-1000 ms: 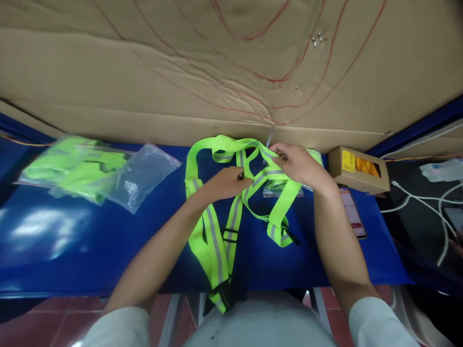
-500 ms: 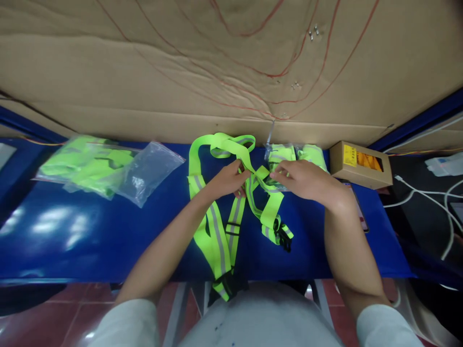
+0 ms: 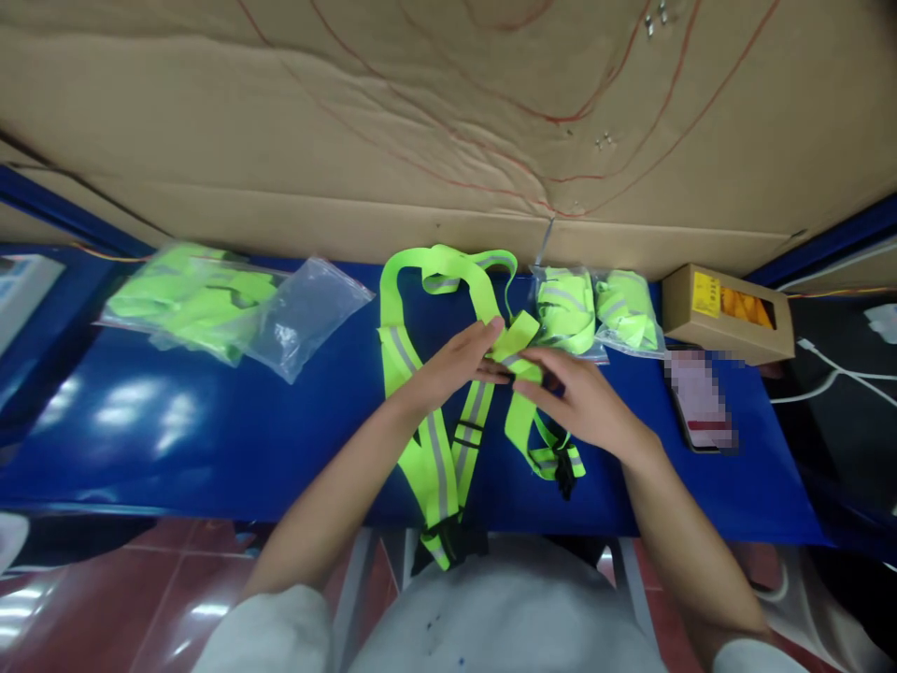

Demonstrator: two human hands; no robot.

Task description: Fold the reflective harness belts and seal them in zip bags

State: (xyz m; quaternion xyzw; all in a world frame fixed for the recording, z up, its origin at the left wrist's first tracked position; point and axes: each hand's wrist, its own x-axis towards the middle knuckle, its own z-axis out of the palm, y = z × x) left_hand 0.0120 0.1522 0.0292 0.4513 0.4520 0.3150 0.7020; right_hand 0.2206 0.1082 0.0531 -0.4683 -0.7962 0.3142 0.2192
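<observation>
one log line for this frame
left hand: holds harness strap | right hand: holds same strap | harness: lying on table

Strap vest (image 3: 392, 327) at centre of table (image 3: 175, 439) — bagged vests (image 3: 189, 299) left, box (image 3: 729, 299) right, phone (image 3: 701, 402) before box.

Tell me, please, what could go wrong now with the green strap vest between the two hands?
1. The vest hangs with its lower end over the front edge of the table; its weight might drag the straps off.
2. The left hand pinches only one folded strap, and the right hand touches it; the fold may spring open.
3. The black buckle lies loose among crossed straps and could snag.
</observation>
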